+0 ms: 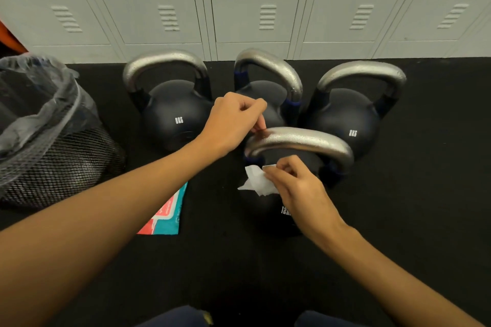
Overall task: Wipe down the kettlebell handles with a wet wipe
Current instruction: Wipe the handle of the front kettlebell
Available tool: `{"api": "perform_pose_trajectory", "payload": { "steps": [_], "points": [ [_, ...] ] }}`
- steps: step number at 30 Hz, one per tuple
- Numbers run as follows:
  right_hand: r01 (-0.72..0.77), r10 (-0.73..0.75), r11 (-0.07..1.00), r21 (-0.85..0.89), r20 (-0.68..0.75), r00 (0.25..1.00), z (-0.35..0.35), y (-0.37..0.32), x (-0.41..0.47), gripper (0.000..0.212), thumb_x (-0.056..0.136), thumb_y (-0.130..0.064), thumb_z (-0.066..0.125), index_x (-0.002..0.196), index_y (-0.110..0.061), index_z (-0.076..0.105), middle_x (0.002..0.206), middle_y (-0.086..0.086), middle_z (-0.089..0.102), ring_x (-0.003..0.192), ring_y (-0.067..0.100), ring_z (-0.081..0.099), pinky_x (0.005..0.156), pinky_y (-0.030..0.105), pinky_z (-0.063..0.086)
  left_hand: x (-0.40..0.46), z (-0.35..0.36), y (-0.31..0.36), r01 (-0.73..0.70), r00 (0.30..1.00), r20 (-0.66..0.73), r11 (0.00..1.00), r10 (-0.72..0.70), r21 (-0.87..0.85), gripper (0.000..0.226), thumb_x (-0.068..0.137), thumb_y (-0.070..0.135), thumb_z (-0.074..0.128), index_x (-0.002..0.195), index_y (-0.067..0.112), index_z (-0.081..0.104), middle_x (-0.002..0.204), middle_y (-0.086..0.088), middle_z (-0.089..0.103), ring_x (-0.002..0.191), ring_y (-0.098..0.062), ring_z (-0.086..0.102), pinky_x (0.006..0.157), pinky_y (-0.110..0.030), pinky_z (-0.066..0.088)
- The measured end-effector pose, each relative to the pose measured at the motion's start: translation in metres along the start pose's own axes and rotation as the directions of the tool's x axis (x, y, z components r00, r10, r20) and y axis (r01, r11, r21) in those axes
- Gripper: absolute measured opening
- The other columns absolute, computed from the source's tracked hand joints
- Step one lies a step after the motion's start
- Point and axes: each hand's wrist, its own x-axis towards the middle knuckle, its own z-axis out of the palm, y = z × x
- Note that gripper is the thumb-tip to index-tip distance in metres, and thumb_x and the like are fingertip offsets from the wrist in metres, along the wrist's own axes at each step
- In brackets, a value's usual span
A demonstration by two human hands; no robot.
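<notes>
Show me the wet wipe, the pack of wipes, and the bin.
wet wipe [256, 180], head view, crumpled middle.
pack of wipes [170, 214], head view, printed top face.
bin [63, 164], head view, mesh side wall.

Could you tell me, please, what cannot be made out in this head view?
- Front kettlebell weight mark: covered by the right hand holding the wet wipe.
- Middle rear kettlebell label: behind the left hand.
- Wipe packet print: partly under the left forearm, blurred.
- Bin contents: liner obscures.
</notes>
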Motion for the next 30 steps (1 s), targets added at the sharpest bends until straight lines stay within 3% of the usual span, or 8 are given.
{"api": "perform_pose_trajectory", "payload": {
  "steps": [3,7,9,12,14,17,23,30],
  "points": [
    [-0.166,0.164,0.965,0.203,0.027,0.986,0.0,0.003,0.01,0.033,0.101,-0.048,0.04,0.106,-0.019,0.055,0.101,0.002,0.064,0.093,0.02,0.06,0.082,0.041,0.049,0.001,-0.003,0.0,-0.015,0.999,0.031,1.0,0.015,0.007,0.036,0.09,0.019,0.051,0.064,0.009,0.073,0.064,-0.002,0.07,0.068,-0.015,0.068,0.081,-0.043,0.056],
    [-0.199,0.196,0.971,0.132,0.029,0.98,0.007,0.009,0.015,0.021,0.099,-0.036,0.047,0.106,-0.027,0.065,0.104,-0.013,0.061,0.096,-0.005,0.054,0.078,0.022,0.043,0.001,-0.005,-0.004,-0.062,0.996,0.06,0.998,0.061,0.021,0.033,0.089,0.023,0.051,0.066,0.01,0.072,0.066,-0.002,0.069,0.071,-0.016,0.067,0.081,-0.044,0.055],
    [-0.238,0.234,0.962,0.131,0.046,0.971,0.012,0.006,0.017,0.028,0.097,-0.025,0.049,0.117,-0.017,0.066,0.118,-0.003,0.063,0.108,0.007,0.058,0.086,0.028,0.048,-0.002,-0.005,-0.008,-0.098,0.993,0.076,0.995,0.096,0.025,0.03,0.085,0.028,0.051,0.068,0.012,0.07,0.068,-0.004,0.068,0.073,-0.02,0.065,0.079,-0.047,0.053],
    [-0.136,0.135,0.99,-0.035,-0.036,0.99,0.027,0.0,0.009,0.041,0.085,-0.01,0.069,0.124,-0.001,0.061,0.122,0.018,0.065,0.118,0.032,0.061,0.088,0.047,0.057,-0.004,-0.005,-0.013,-0.146,0.985,0.098,0.989,0.144,0.012,0.03,0.083,0.036,0.051,0.072,0.014,0.067,0.071,-0.009,0.066,0.074,-0.026,0.063,0.077,-0.051,0.051],
    [-0.152,0.149,0.981,-0.119,-0.036,0.988,0.03,-0.012,0.003,0.042,0.091,-0.022,0.058,0.128,-0.002,0.055,0.127,0.019,0.063,0.125,0.031,0.056,0.096,0.048,0.05,-0.004,-0.006,-0.013,-0.157,0.981,0.112,0.988,0.156,0.002,0.033,0.082,0.04,0.049,0.074,0.014,0.067,0.073,-0.008,0.066,0.075,-0.023,0.064,0.077,-0.05,0.052],
    [-0.081,0.105,0.963,-0.255,0.082,0.991,0.042,-0.018,-0.01,0.049,0.093,-0.037,0.034,0.129,-0.005,0.043,0.142,0.018,0.051,0.14,0.029,0.037,0.113,0.054,0.023,-0.005,-0.007,-0.013,-0.155,0.981,0.119,0.988,0.153,0.008,0.034,0.082,0.043,0.048,0.075,0.016,0.067,0.074,-0.006,0.067,0.077,-0.02,0.065,0.076,-0.049,0.053],
    [-0.116,0.172,0.941,-0.317,0.157,0.973,0.032,-0.005,0.017,0.059,0.091,-0.039,0.053,0.132,0.002,0.045,0.142,0.02,0.051,0.142,0.029,0.036,0.115,0.058,0.007,-0.005,-0.005,-0.012,-0.147,0.984,0.101,0.989,0.145,0.013,0.037,0.079,0.043,0.048,0.073,0.012,0.066,0.072,-0.008,0.066,0.074,-0.023,0.064,0.076,-0.05,0.051],
    [-0.032,0.107,0.913,-0.407,0.163,0.981,0.03,-0.014,0.001,0.044,0.081,-0.033,0.067,0.109,0.001,0.064,0.134,0.025,0.056,0.133,0.033,0.048,0.112,0.055,0.022,-0.005,-0.006,-0.013,-0.137,0.985,0.105,0.99,0.135,0.013,0.03,0.083,0.039,0.051,0.073,0.015,0.066,0.073,-0.005,0.067,0.075,-0.02,0.065,0.076,-0.049,0.052]
  ]
}}
